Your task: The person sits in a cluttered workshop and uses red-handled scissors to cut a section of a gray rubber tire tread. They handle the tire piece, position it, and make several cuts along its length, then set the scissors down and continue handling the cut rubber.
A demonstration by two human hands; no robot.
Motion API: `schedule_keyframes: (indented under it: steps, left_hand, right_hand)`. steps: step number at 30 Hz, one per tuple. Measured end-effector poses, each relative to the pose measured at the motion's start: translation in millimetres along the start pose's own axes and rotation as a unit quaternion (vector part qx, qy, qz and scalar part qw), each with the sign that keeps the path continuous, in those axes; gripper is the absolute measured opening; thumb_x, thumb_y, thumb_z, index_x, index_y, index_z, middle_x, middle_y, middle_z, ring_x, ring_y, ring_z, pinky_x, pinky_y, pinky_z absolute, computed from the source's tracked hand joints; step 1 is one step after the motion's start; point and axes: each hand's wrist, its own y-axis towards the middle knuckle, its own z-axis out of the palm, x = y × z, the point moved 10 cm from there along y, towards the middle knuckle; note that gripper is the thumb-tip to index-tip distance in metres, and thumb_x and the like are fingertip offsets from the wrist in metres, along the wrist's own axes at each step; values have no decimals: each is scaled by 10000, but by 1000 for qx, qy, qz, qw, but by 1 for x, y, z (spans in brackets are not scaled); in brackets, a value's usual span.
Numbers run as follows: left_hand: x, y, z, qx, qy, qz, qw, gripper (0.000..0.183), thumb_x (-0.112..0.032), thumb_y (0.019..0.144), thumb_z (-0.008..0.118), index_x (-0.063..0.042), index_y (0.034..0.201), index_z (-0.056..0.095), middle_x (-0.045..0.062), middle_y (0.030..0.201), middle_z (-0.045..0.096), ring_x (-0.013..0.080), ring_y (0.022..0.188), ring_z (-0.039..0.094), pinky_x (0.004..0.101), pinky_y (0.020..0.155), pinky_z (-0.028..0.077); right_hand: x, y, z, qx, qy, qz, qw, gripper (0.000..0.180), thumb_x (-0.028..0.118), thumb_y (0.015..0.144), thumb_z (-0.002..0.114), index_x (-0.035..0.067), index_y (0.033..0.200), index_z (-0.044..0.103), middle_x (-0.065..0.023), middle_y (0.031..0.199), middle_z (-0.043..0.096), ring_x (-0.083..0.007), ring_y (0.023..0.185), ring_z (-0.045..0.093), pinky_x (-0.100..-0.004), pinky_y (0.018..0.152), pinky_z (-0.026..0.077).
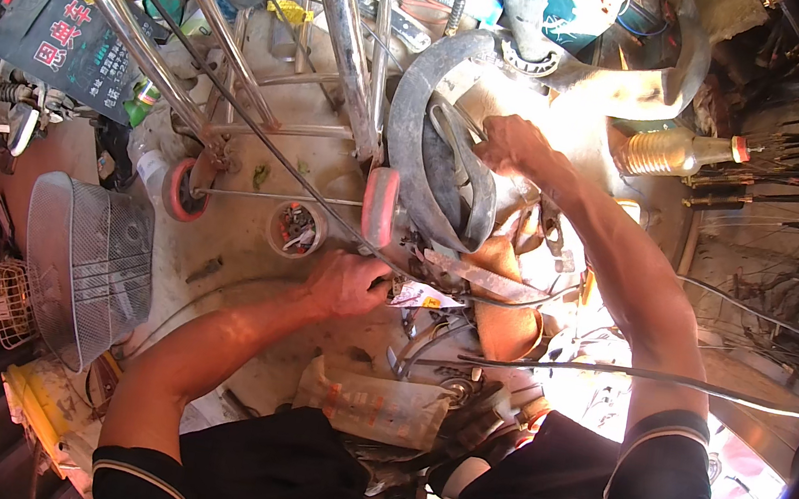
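My left hand [351, 285] is curled just below the near pink-rimmed wheel [378, 207] of a metal tube frame [343, 45]; whether its fingers grip a part there cannot be told. My right hand [508, 144] is closed beside a looped grey rubber strip [416, 123], near a thin metal piece; what it grips is unclear in the glare. A long dark cable [263, 137] slants across the frame toward my left hand. A round tub of small parts [296, 230] stands left of the wheel. An orange-brown piece of leather or cloth [504, 316] lies below my right forearm.
A wire mesh basket [90, 269] stands at left, below a dark bag with printed writing [71, 40]. A ribbed plastic bottle [677, 153] lies at upper right by bundled cables [765, 173]. Another dark cable [581, 368] crosses near my right arm. A printed plastic sack [371, 405] lies before me.
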Motion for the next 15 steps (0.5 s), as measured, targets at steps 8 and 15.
schedule_keyframes:
  steps: [8,15]
  left_hand:
    - [-3,1,-3,-1,9,-17,1000,174,-230,885,715,-66,943,709,215,822,722,427,776,727,519,680,583]
    - [-1,2,-1,21,1,-37,999,191,-235,893,705,-57,962,704,231,839,719,448,798,723,530,697,580]
  right_hand:
    - [-4,-21,13,-56,193,-43,979,425,328,1061,483,20,1249,708,-279,1284,687,-459,1218,651,-531,1055,499]
    - [13,-38,12,-129,123,-128,976,246,211,1036,519,13,1059,664,-226,1068,655,-423,1053,661,-504,932,546]
